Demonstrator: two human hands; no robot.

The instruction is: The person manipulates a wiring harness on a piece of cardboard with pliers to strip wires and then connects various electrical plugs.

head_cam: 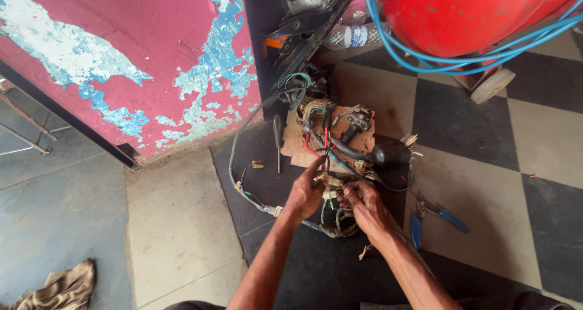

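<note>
Forearms lead up to our left hand (pixel 305 194) and right hand (pixel 364 205), both pinching small connector (pixel 331 194) on wiring harness (pixel 331 158), floor, 12 o'clock. We judge harness light, floppy, tangle-prone; grip plugs, not thin wires. Pliers (pixel 434 219) at 3 o'clock.

Blue-handled pliers (pixel 438 218), a screwdriver (pixel 277 141), red tank (pixel 461 12), perhaps a rag (pixel 61 286).

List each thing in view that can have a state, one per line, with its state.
Left hand: pinching harness wires.
Right hand: gripping a connector.
Harness: tangled on the floor.
Pliers: lying open.
Screwdriver: lying flat.
Bottle: on its side.
Rag: crumpled.
Wall paint: peeling.
</note>
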